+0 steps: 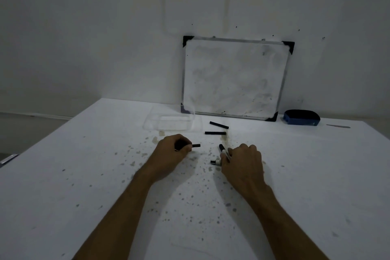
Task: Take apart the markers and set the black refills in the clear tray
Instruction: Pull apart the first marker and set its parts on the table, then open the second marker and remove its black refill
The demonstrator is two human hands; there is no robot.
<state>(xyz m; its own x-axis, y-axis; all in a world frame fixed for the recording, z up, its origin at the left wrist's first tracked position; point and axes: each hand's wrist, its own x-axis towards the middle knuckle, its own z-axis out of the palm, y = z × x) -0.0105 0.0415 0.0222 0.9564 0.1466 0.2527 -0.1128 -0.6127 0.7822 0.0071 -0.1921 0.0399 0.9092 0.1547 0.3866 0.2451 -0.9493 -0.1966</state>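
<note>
My left hand (174,150) is closed around a black refill (195,145) whose end sticks out to the right of my fingers. My right hand (242,159) grips marker parts: a black-capped piece (221,148) pointing up and a white barrel end with a dark tip (215,162) pointing left. Two loose black refills lie on the table, one (215,133) level and one (219,125) slanted, both to the right of the clear tray (168,122). The tray looks empty.
A small whiteboard (232,78) leans on the wall behind the tray. A blue eraser (301,118) rests at the back right, with a thin flat object (337,126) beside it. The white table (105,175) is speckled with ink stains.
</note>
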